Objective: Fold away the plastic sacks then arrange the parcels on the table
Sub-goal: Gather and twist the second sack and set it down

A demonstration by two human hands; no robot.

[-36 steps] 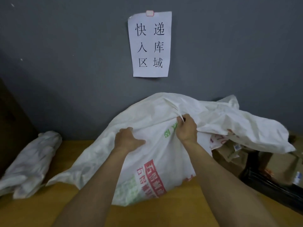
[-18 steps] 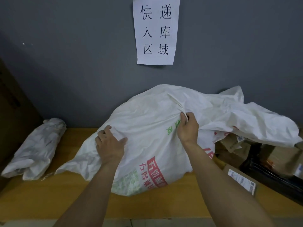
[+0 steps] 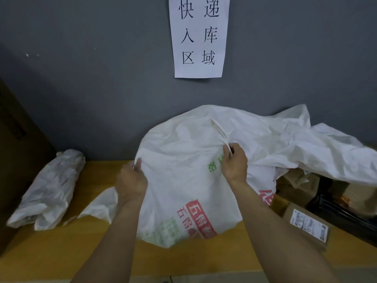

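the folding is partly done, by my reading: 1 rolled-up sack [image 3: 49,188] lies on the table [image 3: 61,252] below and well to the left of the paper sign [image 3: 199,35], while the large white sack [image 3: 183,180] straight below the sign is billowed and unfolded. the left hand [image 3: 131,180] grips its left edge, and the right hand [image 3: 234,162] pinches a ridge of the plastic near its top. more white sacking [image 3: 326,152] sprawls below and to the right of the sign, draped over brown parcels [image 3: 295,178]; whether it is a 2nd sack i cannot tell. the parcels look unsorted, so arranging is all left to do. the sign reads 快递入库区域. the large white sack carries red block characters and green print, too creased to read whole. a box [image 3: 308,227] lower right of the sign bears a shipping label, too small to read.
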